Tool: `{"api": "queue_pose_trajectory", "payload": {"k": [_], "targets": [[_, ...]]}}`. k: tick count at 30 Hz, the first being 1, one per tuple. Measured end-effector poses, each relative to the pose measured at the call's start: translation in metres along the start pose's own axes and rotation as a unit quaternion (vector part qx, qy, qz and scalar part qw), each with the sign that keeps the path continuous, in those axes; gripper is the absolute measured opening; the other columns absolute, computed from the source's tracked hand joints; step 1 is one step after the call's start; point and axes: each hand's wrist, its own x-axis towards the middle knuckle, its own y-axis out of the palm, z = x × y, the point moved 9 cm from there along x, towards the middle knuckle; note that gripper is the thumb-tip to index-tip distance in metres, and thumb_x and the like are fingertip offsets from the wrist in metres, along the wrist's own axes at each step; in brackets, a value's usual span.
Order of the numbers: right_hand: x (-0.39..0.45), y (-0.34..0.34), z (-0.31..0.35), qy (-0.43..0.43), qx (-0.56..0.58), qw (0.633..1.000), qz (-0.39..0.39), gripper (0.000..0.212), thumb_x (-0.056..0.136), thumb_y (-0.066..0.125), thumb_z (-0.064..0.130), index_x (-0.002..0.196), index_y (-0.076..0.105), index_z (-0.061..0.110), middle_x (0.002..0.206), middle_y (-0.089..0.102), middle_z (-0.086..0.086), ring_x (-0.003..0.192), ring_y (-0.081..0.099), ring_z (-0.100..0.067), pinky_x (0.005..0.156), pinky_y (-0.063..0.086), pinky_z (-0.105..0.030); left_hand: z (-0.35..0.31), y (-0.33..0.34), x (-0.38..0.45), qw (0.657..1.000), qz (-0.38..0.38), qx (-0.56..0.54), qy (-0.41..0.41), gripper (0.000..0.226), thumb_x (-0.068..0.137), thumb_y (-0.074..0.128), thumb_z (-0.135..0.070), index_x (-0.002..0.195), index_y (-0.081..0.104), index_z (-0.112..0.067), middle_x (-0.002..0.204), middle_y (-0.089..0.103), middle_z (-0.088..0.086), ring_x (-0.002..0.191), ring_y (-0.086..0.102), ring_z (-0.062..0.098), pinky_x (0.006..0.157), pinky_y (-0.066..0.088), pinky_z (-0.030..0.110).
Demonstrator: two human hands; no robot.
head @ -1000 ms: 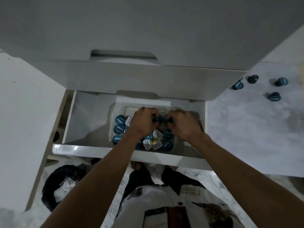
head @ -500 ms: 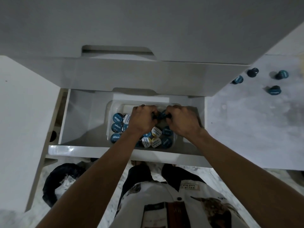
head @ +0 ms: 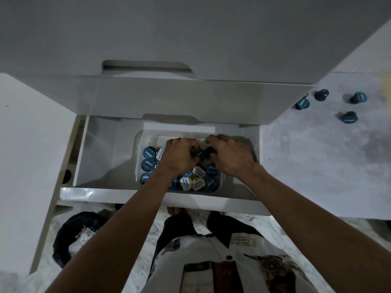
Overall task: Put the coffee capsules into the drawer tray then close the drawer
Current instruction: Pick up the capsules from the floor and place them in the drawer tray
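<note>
The white drawer is pulled out below me. Inside it stands a clear tray holding several blue and pale-topped coffee capsules. Both my hands are down in the tray. My left hand pinches a dark blue capsule at its fingertips. My right hand curls around another dark capsule. The two held capsules sit close together over the tray's middle. On the counter to the right lie several more blue capsules.
A closed white drawer front overhangs the open one. Grey counter spreads to the right, a white panel to the left. A black bin with a bag stands on the floor at lower left.
Both hands stay in the tray with capsules in them, and they have drawn slightly apart. The view has shifted a little, so the drawer sits lower in frame.
</note>
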Motion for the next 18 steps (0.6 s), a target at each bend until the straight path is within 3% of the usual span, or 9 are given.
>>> {"api": "queue_pose_trajectory", "payload": {"k": [3,8,13,18], "targets": [[0.0040,0.0051,0.0025,-0.017,-0.031,0.999,0.020,0.026,0.092,0.056,0.021,0.117,0.059,0.026,0.114,0.064,-0.005,0.097,0.063,-0.026,0.073,0.051,-0.036,-0.0007,-0.0014,0.0002,1.000,-0.003,0.004,0.000,0.015,0.079,0.073,-0.027,0.094,0.070,-0.026,0.098,0.074,-0.002,0.099,0.066,0.022,0.098,0.047,0.045],[0.0093,0.0068,-0.0004,-0.012,-0.061,0.998,0.024,0.015,0.092,0.055,0.015,0.102,0.066,0.020,0.099,0.065,-0.005,0.086,0.063,-0.024,0.064,0.044,-0.031,-0.0008,-0.0036,0.0012,1.000,-0.013,0.013,-0.006,0.020,0.081,0.069,-0.016,0.098,0.070,-0.026,0.102,0.074,0.000,0.100,0.065,0.024,0.102,0.044,0.043],[0.0102,0.0013,-0.0014,-0.005,-0.061,0.998,0.023,0.011,0.092,0.057,0.018,0.100,0.064,0.020,0.097,0.066,-0.005,0.084,0.063,-0.023,0.063,0.038,-0.030,-0.0045,-0.0018,0.0041,0.999,0.001,0.040,0.005,0.027,0.085,0.066,-0.018,0.112,0.069,-0.025,0.109,0.073,0.001,0.104,0.064,0.024,0.106,0.039,0.044],[0.0056,0.0022,-0.0050,-0.001,-0.058,0.998,0.034,0.018,0.094,0.054,0.018,0.106,0.066,0.024,0.102,0.067,-0.005,0.091,0.063,-0.023,0.066,0.038,-0.030,-0.0050,0.0010,0.0049,0.998,0.015,0.056,0.015,0.025,0.086,0.066,-0.025,0.111,0.069,-0.027,0.110,0.073,-0.001,0.106,0.063,0.022,0.106,0.036,0.043]]}}
